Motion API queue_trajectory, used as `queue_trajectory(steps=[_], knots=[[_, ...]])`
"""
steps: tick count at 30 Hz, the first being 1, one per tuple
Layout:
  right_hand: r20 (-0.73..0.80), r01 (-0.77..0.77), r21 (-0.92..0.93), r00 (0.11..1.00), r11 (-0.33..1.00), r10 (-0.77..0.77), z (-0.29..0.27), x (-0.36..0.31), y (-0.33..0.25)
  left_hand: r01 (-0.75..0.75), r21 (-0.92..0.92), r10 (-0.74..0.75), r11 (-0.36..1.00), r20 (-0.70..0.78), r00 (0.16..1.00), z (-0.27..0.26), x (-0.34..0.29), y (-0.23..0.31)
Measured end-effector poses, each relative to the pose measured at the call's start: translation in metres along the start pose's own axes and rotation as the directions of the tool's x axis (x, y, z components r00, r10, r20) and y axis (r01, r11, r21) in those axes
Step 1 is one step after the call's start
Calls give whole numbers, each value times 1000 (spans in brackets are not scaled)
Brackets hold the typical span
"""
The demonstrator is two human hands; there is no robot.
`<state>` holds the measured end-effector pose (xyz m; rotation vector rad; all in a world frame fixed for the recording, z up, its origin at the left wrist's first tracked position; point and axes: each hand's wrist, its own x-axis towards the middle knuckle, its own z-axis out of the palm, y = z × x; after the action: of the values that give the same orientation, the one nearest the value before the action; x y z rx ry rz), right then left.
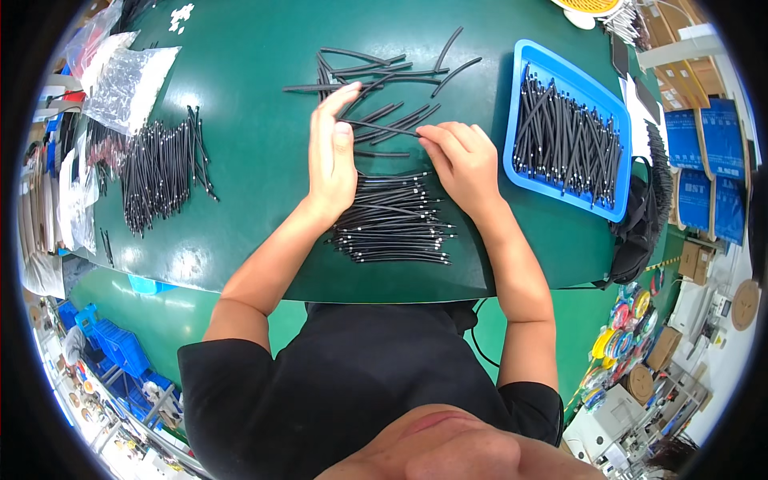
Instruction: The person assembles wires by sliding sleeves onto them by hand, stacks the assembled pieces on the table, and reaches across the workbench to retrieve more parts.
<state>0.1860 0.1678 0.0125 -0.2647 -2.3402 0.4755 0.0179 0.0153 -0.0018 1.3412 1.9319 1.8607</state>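
Above the green table, a thin black tube (380, 126) spans the gap between my two hands. My right hand (460, 160) pinches its right end between thumb and fingertips. The tube's other end meets my left hand (332, 152) near the thumb tip. That hand is on edge, its fingers stretched out and not wrapped round the tube. Loose black tubes (392, 72) lie scattered beyond and beneath my hands. Nearer to me, between my forearms, is a row of black tubes (396, 232) with small pale tips, lying side by side.
At the right stands a blue tray (510, 144) full of similar tubes. A bundle of thin black pieces (156, 176) lies at the left beside clear plastic bags (144, 84). A black bag (636, 232) sits by the right table edge, and a yellow basket (596, 6) at the far right.
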Motion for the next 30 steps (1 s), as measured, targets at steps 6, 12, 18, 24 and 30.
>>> queue_trajectory(steps=[6, 12, 18, 24, 30], knots=[[-21, -14, 4, 1000, 1000, 14, 1, -2, 0, 53, -318, 28, 946, 245, 969, 0, 6, 10], [-16, 10, 33, 1000, 999, -9, 3, -3, -6, 191, -333, -4, 924, 489, 872, 1, 3, 21], [-2, 18, 45, 1000, 999, -18, 2, -3, -11, 184, -306, 23, 934, 567, 824, 0, 4, 20], [16, 43, 53, 999, 998, -43, 3, -2, -15, 160, -256, 36, 953, 622, 782, 1, 4, 21], [17, 41, 54, 999, 998, -42, 4, -2, -14, 136, -235, 39, 963, 616, 786, 0, 2, 19]])
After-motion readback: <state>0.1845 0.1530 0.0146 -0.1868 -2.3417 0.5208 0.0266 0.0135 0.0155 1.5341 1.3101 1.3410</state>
